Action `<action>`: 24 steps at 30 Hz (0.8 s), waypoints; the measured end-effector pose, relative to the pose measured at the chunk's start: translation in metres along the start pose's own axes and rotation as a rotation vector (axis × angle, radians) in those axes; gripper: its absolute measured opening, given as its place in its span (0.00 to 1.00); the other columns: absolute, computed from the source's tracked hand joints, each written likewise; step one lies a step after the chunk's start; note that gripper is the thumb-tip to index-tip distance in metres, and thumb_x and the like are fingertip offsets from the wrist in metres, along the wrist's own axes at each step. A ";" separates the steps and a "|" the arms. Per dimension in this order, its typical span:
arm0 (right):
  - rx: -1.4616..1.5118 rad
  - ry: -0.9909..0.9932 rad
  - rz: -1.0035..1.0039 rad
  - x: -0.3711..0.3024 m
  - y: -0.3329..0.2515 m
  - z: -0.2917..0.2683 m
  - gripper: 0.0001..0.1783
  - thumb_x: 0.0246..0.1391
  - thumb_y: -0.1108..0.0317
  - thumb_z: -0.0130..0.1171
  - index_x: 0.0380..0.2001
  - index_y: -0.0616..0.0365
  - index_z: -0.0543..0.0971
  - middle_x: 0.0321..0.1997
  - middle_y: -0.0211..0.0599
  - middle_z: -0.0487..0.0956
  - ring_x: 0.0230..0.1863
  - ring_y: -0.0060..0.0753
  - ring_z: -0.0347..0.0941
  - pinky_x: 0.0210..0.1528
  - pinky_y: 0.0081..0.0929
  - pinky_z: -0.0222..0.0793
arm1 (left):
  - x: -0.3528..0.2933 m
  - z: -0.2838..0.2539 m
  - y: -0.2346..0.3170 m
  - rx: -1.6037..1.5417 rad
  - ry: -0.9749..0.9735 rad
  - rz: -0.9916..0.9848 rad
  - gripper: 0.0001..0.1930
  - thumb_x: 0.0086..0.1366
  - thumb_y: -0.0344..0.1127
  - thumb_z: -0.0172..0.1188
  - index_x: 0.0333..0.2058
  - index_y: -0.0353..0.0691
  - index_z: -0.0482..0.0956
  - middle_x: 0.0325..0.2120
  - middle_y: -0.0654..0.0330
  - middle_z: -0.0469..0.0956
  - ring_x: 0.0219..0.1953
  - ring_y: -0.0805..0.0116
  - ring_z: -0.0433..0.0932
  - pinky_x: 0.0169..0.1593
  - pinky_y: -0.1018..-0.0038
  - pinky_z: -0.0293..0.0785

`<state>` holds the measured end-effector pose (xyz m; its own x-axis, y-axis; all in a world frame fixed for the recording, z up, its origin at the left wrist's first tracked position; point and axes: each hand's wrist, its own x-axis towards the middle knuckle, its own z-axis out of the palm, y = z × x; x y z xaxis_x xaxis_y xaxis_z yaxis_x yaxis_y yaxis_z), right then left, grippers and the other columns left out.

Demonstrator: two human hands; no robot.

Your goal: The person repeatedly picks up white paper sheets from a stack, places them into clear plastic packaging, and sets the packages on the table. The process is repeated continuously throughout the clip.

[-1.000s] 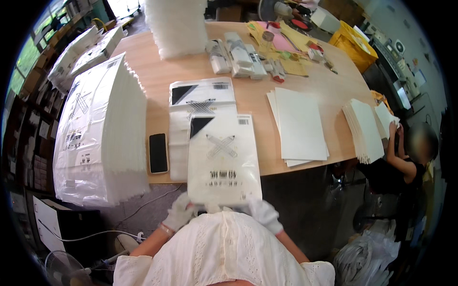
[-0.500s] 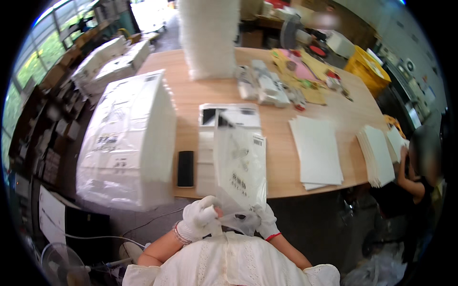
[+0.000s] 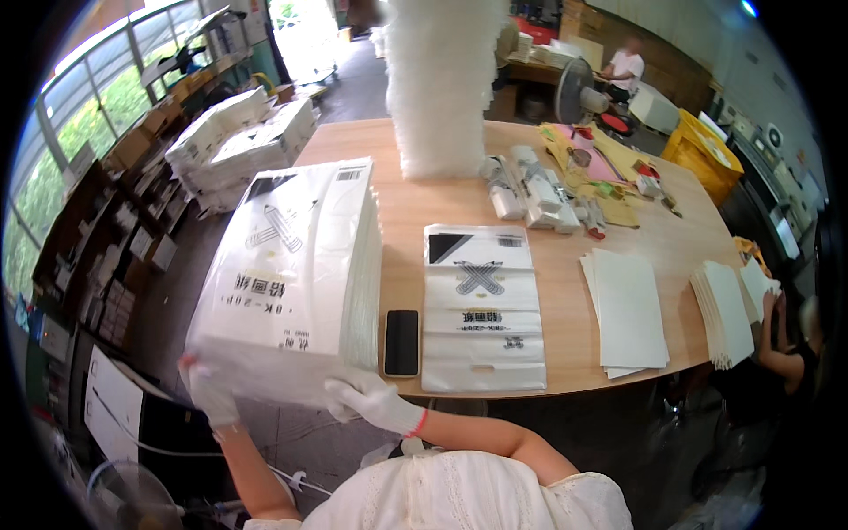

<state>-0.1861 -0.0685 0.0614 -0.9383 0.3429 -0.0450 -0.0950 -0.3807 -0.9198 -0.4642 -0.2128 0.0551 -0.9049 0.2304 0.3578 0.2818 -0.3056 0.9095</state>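
Observation:
A tall stack of clear-bagged white paper packs (image 3: 265, 256) stands at the table's left, its top pack printed with crossed pencils. At its near right corner my right hand (image 3: 373, 399), in a white knitted glove, closes on the loose end of the top pack's bag. My gloved left hand (image 3: 210, 393) is at the near left corner, its fingers smeared by motion. To the right of the stack lies a dark phone (image 3: 402, 343). Beside the phone is a flat pile of printed plastic bags (image 3: 485, 353) with a handle slot at the near end.
White sheets (image 3: 625, 309) and another paper pile (image 3: 723, 309) lie to the right, where a co-worker's arm (image 3: 782, 353) reaches in. A tall white stack (image 3: 442, 97) rises at the back. Small boxed packs (image 3: 539, 194) and yellow cloth (image 3: 609, 190) lie far right. A fan (image 3: 574, 88) stands beyond.
Both hands have moved left from the table's middle. The bagged paper pack they held there is now on top of the left stack, and the flat bags are uncovered. The view has shifted.

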 end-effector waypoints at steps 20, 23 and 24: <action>0.902 1.823 -0.515 -0.374 0.149 -0.112 0.14 0.53 0.61 0.58 0.40 0.54 0.75 0.31 0.35 0.74 0.31 0.32 0.72 0.40 0.39 0.74 | -0.330 0.285 -0.176 0.905 -1.619 0.509 0.13 0.57 0.43 0.53 0.36 0.43 0.77 0.40 0.50 0.72 0.46 0.47 0.67 0.52 0.60 0.63; 0.865 1.759 -0.526 -0.380 0.162 -0.104 0.14 0.54 0.60 0.56 0.41 0.54 0.73 0.31 0.34 0.74 0.31 0.28 0.72 0.38 0.34 0.73 | -0.313 0.274 -0.171 0.682 -1.627 0.412 0.13 0.56 0.44 0.53 0.33 0.43 0.77 0.38 0.52 0.73 0.43 0.50 0.68 0.50 0.61 0.63; 0.832 1.801 -0.464 -0.383 0.152 -0.104 0.15 0.54 0.59 0.55 0.42 0.54 0.73 0.30 0.33 0.74 0.31 0.28 0.72 0.38 0.33 0.73 | -0.306 0.280 -0.148 0.523 -1.594 0.334 0.13 0.57 0.45 0.52 0.32 0.43 0.77 0.37 0.53 0.73 0.42 0.51 0.68 0.49 0.61 0.63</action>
<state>0.1932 -0.1688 -0.1019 0.4727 0.6004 -0.6450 -0.7708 -0.0730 -0.6329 -0.1395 0.0205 -0.1295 0.3087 0.9479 0.0782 0.7387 -0.2908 0.6081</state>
